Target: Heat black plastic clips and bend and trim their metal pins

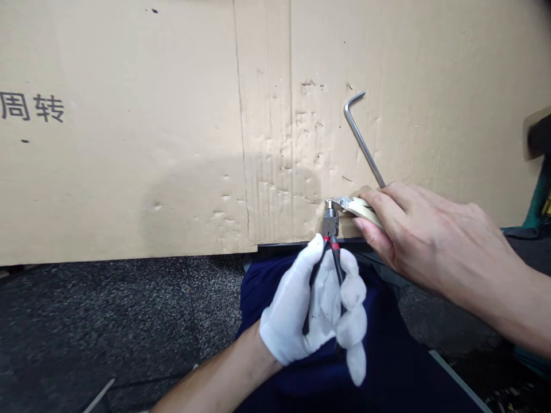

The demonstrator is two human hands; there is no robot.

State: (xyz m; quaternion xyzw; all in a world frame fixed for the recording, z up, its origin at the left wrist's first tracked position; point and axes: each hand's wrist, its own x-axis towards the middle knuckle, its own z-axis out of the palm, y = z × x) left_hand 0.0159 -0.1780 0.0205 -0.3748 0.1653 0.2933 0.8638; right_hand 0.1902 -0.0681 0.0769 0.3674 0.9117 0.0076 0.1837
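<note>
While both tools meet at one tiny spot in the head view, our weak point is grip. The gloved left hand (325, 307) has its fingers curled round the handles of the pliers (330, 223), nose at 12 o'clock. At that nose sits a small metal part (330, 204), just over the front edge of the cardboard sheet (193, 115). Our bare right hand (434, 241) pinches a cream-handled tool (365, 212) between thumb and index, its tip at the part from 3 o'clock; contact too small to confirm.

Risks, our read: squeeze eases or glove slips, part twists or pops out; likely lost toward 6 o'clock, into the dark blue cloth (374, 344). Side push from 3 o'clock could skid tip off, into the gloved thumb. Hex key (364, 143) at 1 o'clock runs up to our right hand; touching or not, can't tell. A knuckle could knock it.
</note>
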